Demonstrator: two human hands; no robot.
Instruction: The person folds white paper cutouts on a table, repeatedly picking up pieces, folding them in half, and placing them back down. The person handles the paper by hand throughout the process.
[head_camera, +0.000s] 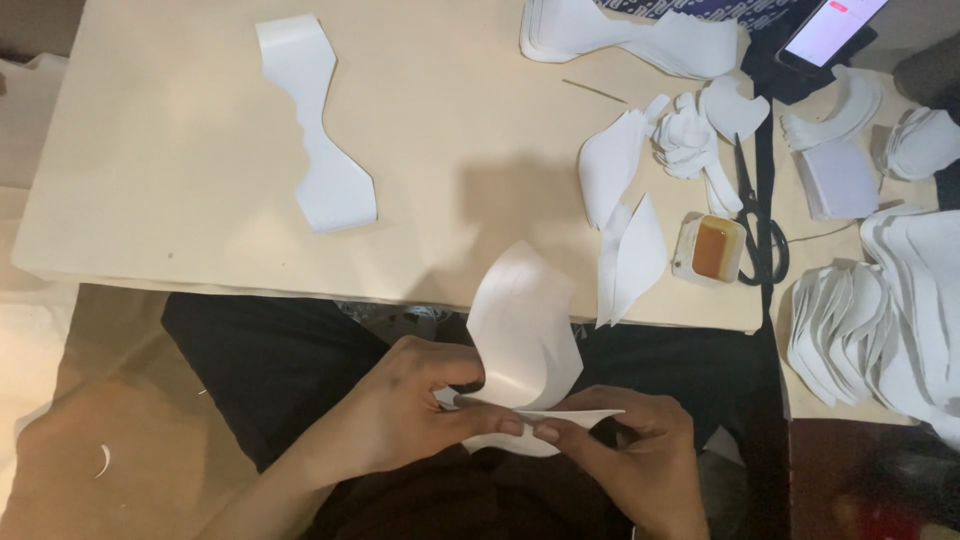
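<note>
**Both hands pinch a curved white cut-out below the board's near edge**

The left hand (400, 410) and right hand (640, 450) meet thumb to thumb, each closed on the lower fold of a white paper piece (525, 335) that curls upward over the near edge of the cream board (200, 150). The piece sits just below that edge, above the person's dark lap.

Most of the board's middle and left is bare except for a single white bow-shaped cut-out (315, 125). Toward the board's right end lie loose white scraps (625, 200), a small square pot with amber contents (712, 248) and black scissors (755, 220) at the right edge. Beyond that edge are fanned stacks of white pieces (880, 320), cut off by the frame. A phone (830, 30) beyond the far right corner is partly out of view.
</note>
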